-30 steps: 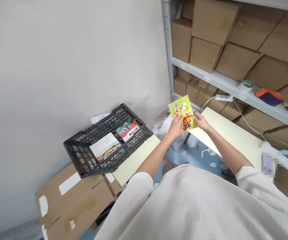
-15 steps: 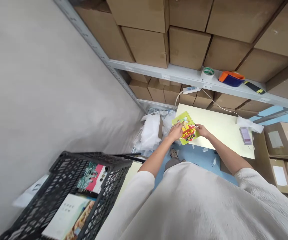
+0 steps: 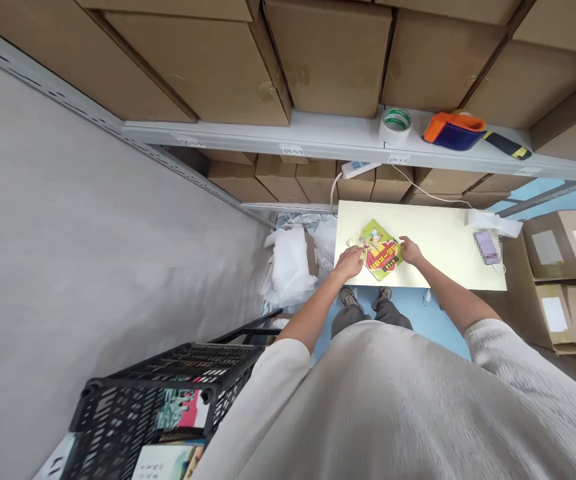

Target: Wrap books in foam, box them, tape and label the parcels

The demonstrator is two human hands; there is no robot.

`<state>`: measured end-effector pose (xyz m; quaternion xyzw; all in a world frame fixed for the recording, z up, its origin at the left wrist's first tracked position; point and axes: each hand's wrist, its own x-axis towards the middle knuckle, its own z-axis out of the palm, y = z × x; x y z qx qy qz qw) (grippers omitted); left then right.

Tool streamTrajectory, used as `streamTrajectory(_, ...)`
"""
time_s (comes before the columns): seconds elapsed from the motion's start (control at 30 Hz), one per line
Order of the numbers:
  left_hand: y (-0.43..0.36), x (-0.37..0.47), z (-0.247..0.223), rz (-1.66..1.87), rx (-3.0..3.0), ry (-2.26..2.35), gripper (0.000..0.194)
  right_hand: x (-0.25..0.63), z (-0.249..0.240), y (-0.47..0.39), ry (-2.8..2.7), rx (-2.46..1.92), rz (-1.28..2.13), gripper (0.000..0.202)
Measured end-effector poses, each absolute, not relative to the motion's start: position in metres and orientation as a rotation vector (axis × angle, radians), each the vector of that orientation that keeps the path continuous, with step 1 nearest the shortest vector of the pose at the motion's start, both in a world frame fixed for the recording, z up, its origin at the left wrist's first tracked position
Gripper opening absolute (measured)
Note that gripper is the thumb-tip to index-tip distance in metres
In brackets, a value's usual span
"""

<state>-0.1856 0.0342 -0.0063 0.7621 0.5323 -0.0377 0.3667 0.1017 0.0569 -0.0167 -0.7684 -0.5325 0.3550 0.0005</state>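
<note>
A yellow-green picture book (image 3: 382, 250) with a red patch and large printed characters is over the pale table, its cover facing up and turned at an angle. Something clear, like plastic film, shows along its left side. My left hand (image 3: 351, 262) has its fingers closed on the book's left edge. At the right edge, the fingers of my right hand (image 3: 411, 251) are bent in and touch the book. A small dark spot shows by those fingertips; I cannot make out what it is.
The pale table (image 3: 443, 253) carries a phone (image 3: 488, 247) and white wrap (image 3: 495, 222). Above runs a metal shelf (image 3: 338, 137) with cartons, a tape roll (image 3: 396, 125) and an orange-blue tape dispenser (image 3: 454, 131). A black crate (image 3: 133, 393) holds books; packing foam (image 3: 291, 263) lies left.
The view has shifted, showing more of the shelf's cartons and both feet. The book now lies farther in over the table, with both hands still at its sides.
</note>
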Motion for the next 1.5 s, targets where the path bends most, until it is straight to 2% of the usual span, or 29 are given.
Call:
streamTrajectory(0.1, 0.036, -0.180, -0.017, -0.130, 1.953, 1.372, 0.055, 0.101, -0.025, 0.049, -1.817, -2.445, 0.884, 0.061)
streamTrajectory(0.27, 0.051, -0.161, -0.037, -0.146, 2.011, 1.346, 0.060, 0.079, -0.044, -0.014, -2.214, -2.188, 0.990, 0.055)
streamTrajectory(0.4, 0.063, -0.148, -0.055, -0.272, 1.980, 1.338, 0.075, 0.071, -0.058, -0.056, -2.439, -2.103, 1.050, 0.073)
streamTrajectory(0.57, 0.050, -0.145, -0.066, -0.487, 1.942, 1.338, 0.092, 0.092, -0.071, -0.044, -2.580, -2.081, 1.112, 0.088)
streamTrajectory(0.73, 0.014, -0.140, -0.061, -0.475, 1.953, 1.361, 0.086, 0.111, -0.086, 0.006, -2.565, -2.099, 1.028, 0.095)
streamTrajectory(0.87, -0.002, -0.131, -0.056, -0.502, 1.973, 1.325, 0.078, 0.108, -0.092, 0.036, -2.533, -2.054, 0.994, 0.093)
streamTrajectory(1.1, 0.033, -0.143, -0.055, -0.369, 2.024, 1.391, 0.060, 0.094, -0.076, -0.004, -2.439, -1.987, 0.941, 0.076)
streamTrajectory(1.27, 0.059, -0.161, -0.064, -0.363, 2.019, 1.435, 0.069, 0.088, -0.073, -0.036, -2.551, -1.882, 1.128, 0.076)
streamTrajectory(1.5, 0.049, -0.158, -0.068, -0.430, 1.943, 1.459, 0.080, 0.089, -0.079, -0.014, -2.606, -1.964, 1.153, 0.084)
